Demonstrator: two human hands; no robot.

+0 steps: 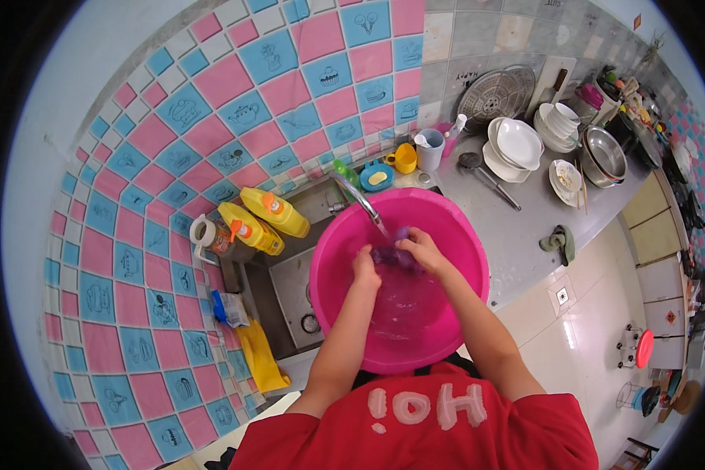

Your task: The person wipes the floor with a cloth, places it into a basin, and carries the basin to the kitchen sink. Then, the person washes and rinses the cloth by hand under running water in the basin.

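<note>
A large pink plastic basin [405,346] with water in it rests over the sink in front of me. My left hand [366,267] grips the left end of a dark purple wet cloth [396,257], low under the faucet. My right hand [421,249] holds the cloth's right side, where a lighter purple part shows between the fingers. Water runs from the chrome faucet [361,202] onto or just beside the cloth. The fingertips of both hands are partly hidden by the cloth and the hands themselves.
Yellow detergent bottles [276,214] and a yellow rubber glove [261,355] lie left of the steel sink [291,294]. Behind the basin are a blue soap dish [377,176] and a yellow cup [406,158]. White dishes [518,144], a scrub brush [496,188] and a green rag [559,244] are on the right counter.
</note>
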